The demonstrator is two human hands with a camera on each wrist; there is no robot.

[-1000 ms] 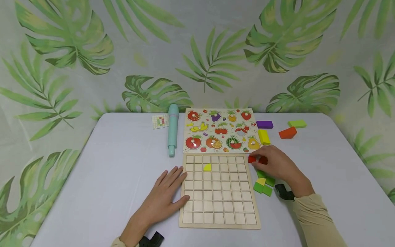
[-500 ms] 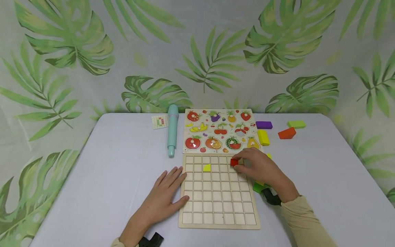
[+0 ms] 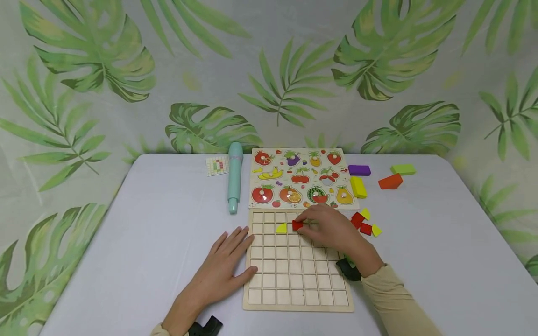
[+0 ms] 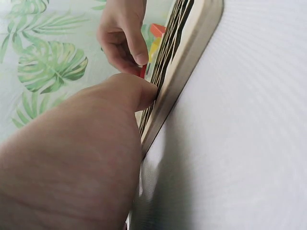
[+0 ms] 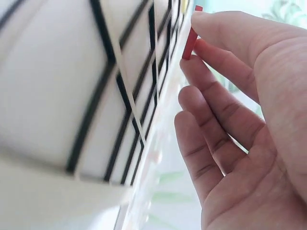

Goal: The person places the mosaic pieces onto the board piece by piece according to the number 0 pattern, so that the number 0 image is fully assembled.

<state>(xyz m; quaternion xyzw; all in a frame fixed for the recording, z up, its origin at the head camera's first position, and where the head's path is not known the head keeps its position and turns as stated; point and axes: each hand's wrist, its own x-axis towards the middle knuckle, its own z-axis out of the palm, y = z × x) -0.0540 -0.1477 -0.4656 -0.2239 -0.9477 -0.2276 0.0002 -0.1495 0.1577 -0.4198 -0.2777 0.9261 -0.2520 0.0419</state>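
In the head view my right hand (image 3: 329, 228) pinches a red square tile (image 3: 297, 225) low over the upper part of a wooden grid board (image 3: 299, 308). Just left of that tile, a yellow tile with one rounded side (image 3: 281, 228) lies in a cell. The right wrist view shows the red tile (image 5: 190, 43) edge-on between thumb and fingertips, close to the grid. My left hand (image 3: 227, 261) rests with fingers spread along the board's left edge, thumb on the rim. The left wrist view catches its thumb side (image 4: 129, 91) against the board's edge.
Red tiles (image 3: 366, 229) and yellow tiles (image 3: 376, 230) lie right of the board; green ones are mostly behind my right wrist. Beyond the grid lie a fruit puzzle (image 3: 279, 189), a mint-green tube (image 3: 235, 182), a small pattern card (image 3: 216, 166), and purple (image 3: 359, 170) and orange (image 3: 390, 181) blocks.
My right hand has picked up the red tile from the pile at the right and carried it left over the board, near the yellow tile. The left hand has stayed in place.
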